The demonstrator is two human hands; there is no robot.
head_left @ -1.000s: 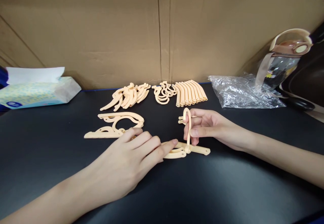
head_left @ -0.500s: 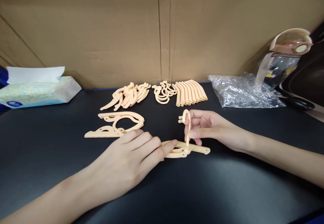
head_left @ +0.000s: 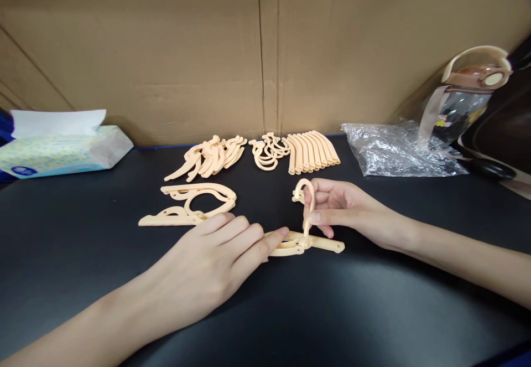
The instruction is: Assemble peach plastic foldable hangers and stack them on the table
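A cream plastic folding hanger (head_left: 319, 243) lies on the black table (head_left: 373, 300) in front of me. My right hand (head_left: 344, 209) pinches its upright hook (head_left: 307, 190), which stands up from the hanger's middle. My left hand (head_left: 219, 256) lies flat with fingers stretched, pressing the hanger's left arm down on the table. An assembled cream hanger (head_left: 186, 206) lies folded just behind my left hand.
Rows of loose cream parts sit further back: curved arms (head_left: 209, 156), hooks (head_left: 267, 151) and straight pieces (head_left: 313, 151). A tissue box (head_left: 62, 145) stands at the left, a crumpled clear plastic bag (head_left: 398, 151) and a water bottle (head_left: 464, 96) at the right. A cardboard wall (head_left: 265, 51) closes the back.
My right hand has tilted the hook slightly and shifted a little; the left hand stays pressed on the hanger arm.
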